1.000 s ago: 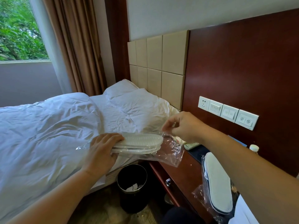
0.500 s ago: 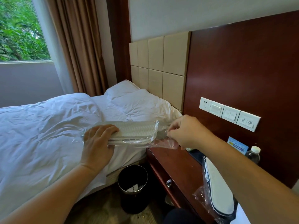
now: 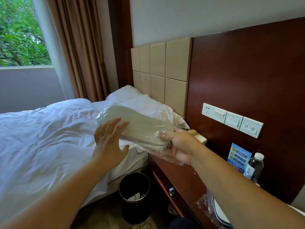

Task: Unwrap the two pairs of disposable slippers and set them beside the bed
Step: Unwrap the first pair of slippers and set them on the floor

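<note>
A pair of white disposable slippers [image 3: 137, 124], wrapped in clear plastic, is held up over the edge of the bed [image 3: 41, 138]. My right hand [image 3: 180, 144] grips the near end of the pack, fingers closed on slippers and plastic. My left hand [image 3: 109, 138] is at the pack's left side with fingers spread, its fingertips against the wrap. A second wrapped pair [image 3: 214, 212] lies on the nightstand [image 3: 179, 177] at the lower right, mostly hidden behind my right forearm.
A black waste bin [image 3: 134, 194] with paper scraps stands on the floor between bed and nightstand. A water bottle [image 3: 255, 167], a blue card [image 3: 237, 156] and a beige box [image 3: 199, 138] sit on the nightstand. Wall switches [image 3: 232, 120] are on the wooden panel.
The pack has risen and tilted up toward the pillow. My right hand moved from pinching the plastic's end to gripping the pack. My left hand opened, fingers now spread.
</note>
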Tool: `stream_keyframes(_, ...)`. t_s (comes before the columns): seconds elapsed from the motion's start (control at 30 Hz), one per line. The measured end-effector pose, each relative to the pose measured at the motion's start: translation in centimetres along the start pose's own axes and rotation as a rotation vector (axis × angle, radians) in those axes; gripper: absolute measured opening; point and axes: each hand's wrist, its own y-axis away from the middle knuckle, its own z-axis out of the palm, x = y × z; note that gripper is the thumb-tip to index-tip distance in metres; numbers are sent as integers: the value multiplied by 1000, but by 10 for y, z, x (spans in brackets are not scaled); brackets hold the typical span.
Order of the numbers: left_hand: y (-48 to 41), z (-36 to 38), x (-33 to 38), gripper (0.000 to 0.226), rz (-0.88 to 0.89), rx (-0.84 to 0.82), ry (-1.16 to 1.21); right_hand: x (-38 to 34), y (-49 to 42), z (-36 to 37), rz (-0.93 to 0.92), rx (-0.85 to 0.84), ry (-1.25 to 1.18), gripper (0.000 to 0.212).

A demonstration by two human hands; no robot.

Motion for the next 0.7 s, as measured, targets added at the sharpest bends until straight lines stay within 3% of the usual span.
stream_keyframes(0.07,-1,2,1,98,-210,-46,125,0,-3,-4,-65,39,-29,26)
stream_keyframes(0.23,-14,1,6,85,-786,103,1037,5,-3,-8,-152,-55,-91,42)
stream_keyframes(0.33,-21,-2,16,78,-926,7,1506,13,2,-4,-115,-149,-43,58)
stream_keyframes(0.43,-23,2,22,63,-919,79,1630,17,6,0,-100,-191,1,62)
stream_keyframes(0.57,-26,4,20,64,-947,143,1676,18,6,0,-128,-123,69,29)
stream_keyframes(0.7,-29,-3,4,64,-953,206,1636,14,7,-13,-220,-88,120,39)
